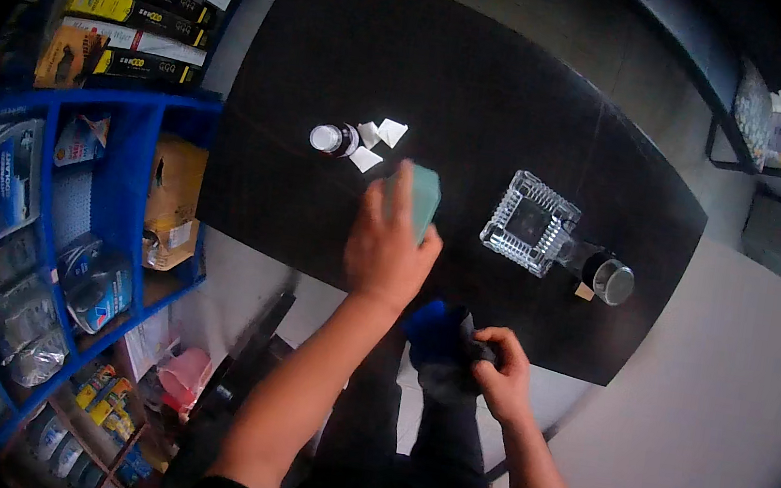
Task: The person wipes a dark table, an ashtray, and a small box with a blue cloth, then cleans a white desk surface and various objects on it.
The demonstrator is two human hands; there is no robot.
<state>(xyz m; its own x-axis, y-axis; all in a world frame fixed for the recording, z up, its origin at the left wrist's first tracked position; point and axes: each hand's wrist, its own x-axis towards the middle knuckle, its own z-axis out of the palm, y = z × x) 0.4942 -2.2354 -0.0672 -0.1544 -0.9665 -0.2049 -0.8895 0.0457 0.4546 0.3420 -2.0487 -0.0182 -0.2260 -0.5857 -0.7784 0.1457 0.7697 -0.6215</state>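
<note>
My left hand (390, 244) grips a pale green block-like object (419, 200) above the dark tabletop (355, 57); what it is exactly I cannot tell. Near the table's front edge my right hand (506, 372) pinches a dark grey cloth (472, 342), which hangs beside a blue piece of fabric (433, 326). A small bottle with a white cap (330, 138) lies beyond my left hand, beside several white paper squares (392, 133). To the right, a square glass ashtray (533, 223) sits close to a clear glass vessel with a dark band (609, 278).
A small tan piece (584, 291) lies by the glass vessel. Blue shelving (137, 99) at the left holds packaged goods and a cardboard box (175, 196), with stacked boxes (148, 13) above. A pink container (186, 374) stands low at the left. Metal racking (702, 85) is at the upper right.
</note>
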